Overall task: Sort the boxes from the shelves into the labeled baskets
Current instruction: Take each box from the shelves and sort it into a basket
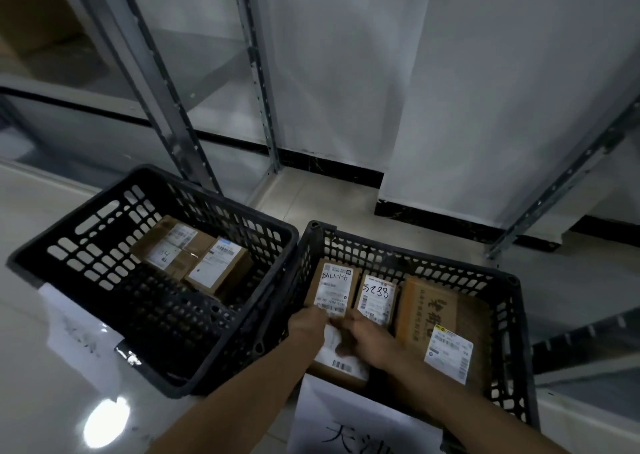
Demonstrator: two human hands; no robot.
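Step in hand, by my judgement: transfer from the shelves point(152, 82), at 11 o'clock in my view, to a basket, placement phase. The right basket point(408, 247) sits at 5 o'clock. The left basket point(221, 199) sits at 8 o'clock, just beside it.

The box point(341, 365) lies in the right basket's 7 o'clock corner, label up. Two smaller boxes point(334, 289) lie just beside it at its 12 o'clock.

My left hand point(308, 325) grips the box's 11 o'clock edge, fingers curled over. My right hand point(369, 341) lies on top, fingers curled at the 1 o'clock edge.

Next move, likely: seat the box flat, release both hands, fetch from the shelves.
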